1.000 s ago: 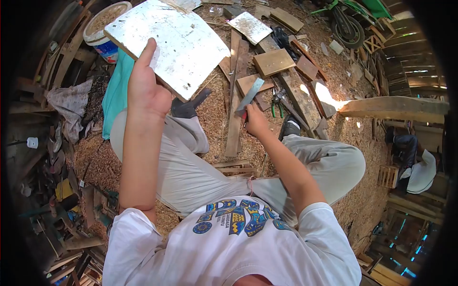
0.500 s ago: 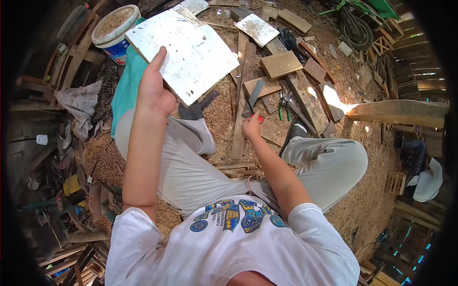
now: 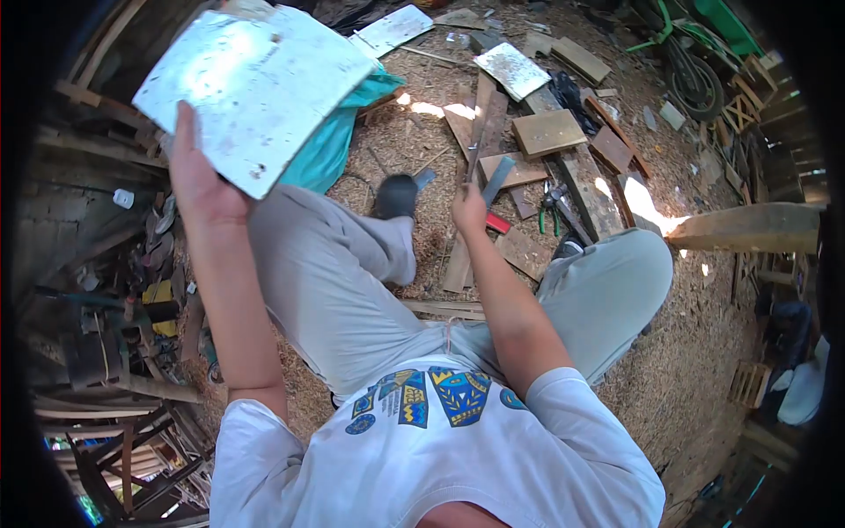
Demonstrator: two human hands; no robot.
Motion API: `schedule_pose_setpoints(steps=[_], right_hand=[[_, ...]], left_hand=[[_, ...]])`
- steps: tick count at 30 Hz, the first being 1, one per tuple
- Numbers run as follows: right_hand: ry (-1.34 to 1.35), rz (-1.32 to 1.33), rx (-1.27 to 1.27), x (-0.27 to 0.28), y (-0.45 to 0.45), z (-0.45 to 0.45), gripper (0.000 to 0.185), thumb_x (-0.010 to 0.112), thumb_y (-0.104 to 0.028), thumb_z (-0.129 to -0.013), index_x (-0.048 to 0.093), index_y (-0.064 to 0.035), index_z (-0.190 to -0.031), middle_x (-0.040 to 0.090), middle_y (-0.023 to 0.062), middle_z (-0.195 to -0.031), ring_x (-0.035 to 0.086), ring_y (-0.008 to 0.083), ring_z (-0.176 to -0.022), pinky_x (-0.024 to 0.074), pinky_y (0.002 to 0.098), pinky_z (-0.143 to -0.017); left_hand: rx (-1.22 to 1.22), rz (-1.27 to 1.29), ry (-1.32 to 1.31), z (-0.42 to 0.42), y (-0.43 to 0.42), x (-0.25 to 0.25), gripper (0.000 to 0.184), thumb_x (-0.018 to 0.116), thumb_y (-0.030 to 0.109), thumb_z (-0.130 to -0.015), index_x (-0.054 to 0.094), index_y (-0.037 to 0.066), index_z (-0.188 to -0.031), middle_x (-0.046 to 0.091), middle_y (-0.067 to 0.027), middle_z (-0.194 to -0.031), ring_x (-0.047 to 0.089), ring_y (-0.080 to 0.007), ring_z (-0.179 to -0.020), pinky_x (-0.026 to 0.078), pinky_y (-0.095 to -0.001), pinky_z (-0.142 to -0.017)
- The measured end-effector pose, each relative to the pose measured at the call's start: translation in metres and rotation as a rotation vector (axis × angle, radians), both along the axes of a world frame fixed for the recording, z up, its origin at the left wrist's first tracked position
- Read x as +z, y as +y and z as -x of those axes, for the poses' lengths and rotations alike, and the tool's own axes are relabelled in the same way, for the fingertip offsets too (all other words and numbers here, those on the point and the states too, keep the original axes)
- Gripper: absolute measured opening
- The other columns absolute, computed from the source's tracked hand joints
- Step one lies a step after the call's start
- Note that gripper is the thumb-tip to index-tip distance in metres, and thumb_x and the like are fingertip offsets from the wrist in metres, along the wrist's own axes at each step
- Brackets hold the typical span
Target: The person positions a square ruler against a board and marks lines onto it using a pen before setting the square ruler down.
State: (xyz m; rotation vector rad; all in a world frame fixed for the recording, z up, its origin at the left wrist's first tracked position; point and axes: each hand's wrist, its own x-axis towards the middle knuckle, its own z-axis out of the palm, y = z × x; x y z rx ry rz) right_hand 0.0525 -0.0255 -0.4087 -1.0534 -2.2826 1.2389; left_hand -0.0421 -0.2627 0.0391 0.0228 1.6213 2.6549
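Note:
My left hand [image 3: 207, 189] grips the lower edge of a white-faced board [image 3: 255, 88], its thumb lying on the face and its fingers hidden behind. The board is raised and tilted at the upper left. My right hand [image 3: 468, 209] is closed on a thin, long dark tool [image 3: 476, 145], whose exact kind I cannot make out. Just right of that hand lie a flat metal blade [image 3: 498, 180] and a red object [image 3: 498, 223]. Pliers with green handles [image 3: 550, 209] rest farther right, beside wood offcuts.
A wooden block [image 3: 549, 133] and a small white board [image 3: 512, 70] lie ahead among planks on sawdust. Teal cloth [image 3: 327, 150] is behind the raised board. A wooden beam [image 3: 748, 227] juts in at the right. Another person's light clothing [image 3: 804, 387] shows at the far right.
The white-faced board has swung left with my left hand. My right hand has let go of the red-and-metal tool and now holds the thin dark one.

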Motion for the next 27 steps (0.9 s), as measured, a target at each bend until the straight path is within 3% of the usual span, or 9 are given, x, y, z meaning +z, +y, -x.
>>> schedule_pose_setpoints(steps=[4,6,7,12,14,15,19,23,27], right_hand=[[0.113,-0.03,-0.008,0.014,0.012,0.031,0.029,0.058,-0.015,-0.096,0.066,-0.0014,-0.12,0.075,0.0201,-0.098,0.074,0.0331,-0.089,0.0569,0.0421,-0.08],[0.141,0.213,0.045,0.017,0.011,0.037,0.029,0.061,-0.016,-0.091,0.07,-0.0048,-0.116,0.073,0.0202,-0.088,0.073,0.0355,-0.084,0.0558,0.046,-0.078],[0.184,0.219,0.068,0.014,0.007,0.039,0.027,0.063,-0.018,-0.091,0.071,-0.0043,-0.112,0.073,0.0171,-0.084,0.073,0.0304,-0.079,0.0557,0.0431,-0.074],[0.08,0.211,0.278,0.019,-0.014,0.049,0.027,0.065,-0.019,-0.09,0.073,-0.0052,-0.112,0.075,0.0174,-0.089,0.074,0.0304,-0.084,0.0572,0.0421,-0.079],[-0.062,0.177,0.496,0.011,-0.034,0.061,0.029,0.064,-0.017,-0.091,0.072,-0.0025,-0.115,0.075,0.0139,-0.091,0.072,0.0213,-0.083,0.0561,0.0354,-0.076],[-0.072,0.186,0.506,0.005,-0.047,0.066,0.029,0.064,-0.017,-0.091,0.072,-0.0025,-0.115,0.075,0.0139,-0.091,0.072,0.0213,-0.083,0.0561,0.0354,-0.076],[-0.297,0.033,0.847,-0.021,-0.095,0.079,0.032,0.063,-0.02,-0.09,0.075,-0.0094,-0.118,0.074,0.0206,-0.101,0.071,0.0383,-0.099,0.056,0.0488,-0.09],[-0.303,-0.067,1.024,-0.058,-0.122,0.08,0.033,0.06,-0.019,-0.09,0.075,-0.0142,-0.119,0.074,0.022,-0.101,0.071,0.039,-0.101,0.0565,0.049,-0.09],[-0.384,-0.312,1.127,-0.071,-0.141,0.077,0.035,0.056,-0.02,-0.094,0.074,-0.0247,-0.123,0.075,0.0179,-0.102,0.074,0.0343,-0.102,0.0564,0.0482,-0.091]], left_hand=[[0.066,-0.01,0.125,0.01,-0.026,0.008,0.062,0.051,0.041,-0.109,0.044,-0.002,-0.152,0.054,-0.0204,-0.151,0.059,-0.0386,-0.132,0.049,-0.0532,-0.11],[0.111,0.014,0.129,0.023,-0.029,-0.009,0.062,0.05,0.041,-0.109,0.042,-0.002,-0.154,0.052,-0.0194,-0.153,0.056,-0.0382,-0.135,0.048,-0.0535,-0.112],[0.147,0.029,0.113,0.033,-0.031,-0.023,0.062,0.049,0.041,-0.109,0.041,-0.001,-0.155,0.052,-0.0189,-0.154,0.055,-0.0379,-0.136,0.047,-0.0539,-0.112],[0.116,0.001,-0.062,0.065,-0.044,-0.074,0.061,0.051,0.037,-0.109,0.039,-0.001,-0.155,0.051,-0.0181,-0.155,0.056,-0.0371,-0.136,0.046,-0.0536,-0.114],[0.102,-0.019,-0.108,0.075,-0.058,-0.085,0.06,0.051,0.035,-0.109,0.04,-0.001,-0.155,0.051,-0.0183,-0.155,0.056,-0.0372,-0.136,0.047,-0.0529,-0.114],[0.088,-0.014,-0.143,0.079,-0.063,-0.09,0.059,0.052,0.034,-0.109,0.04,-0.001,-0.155,0.052,-0.0183,-0.154,0.056,-0.0372,-0.136,0.047,-0.0529,-0.114],[0.114,0.057,-0.27,0.085,-0.07,-0.098,0.057,0.055,0.03,-0.108,0.04,-0.002,-0.154,0.052,-0.0191,-0.154,0.057,-0.0364,-0.135,0.047,-0.0522,-0.114],[-0.112,-0.079,-0.316,0.091,-0.083,-0.103,0.056,0.056,0.026,-0.108,0.039,-0.004,-0.152,0.053,-0.0217,-0.151,0.058,-0.0354,-0.134,0.047,-0.0508,-0.114],[-0.141,-0.151,-0.341,0.098,-0.069,-0.104,0.055,0.057,0.023,-0.106,0.04,-0.004,-0.152,0.055,-0.0212,-0.149,0.059,-0.0353,-0.133,0.045,-0.0515,-0.115]])
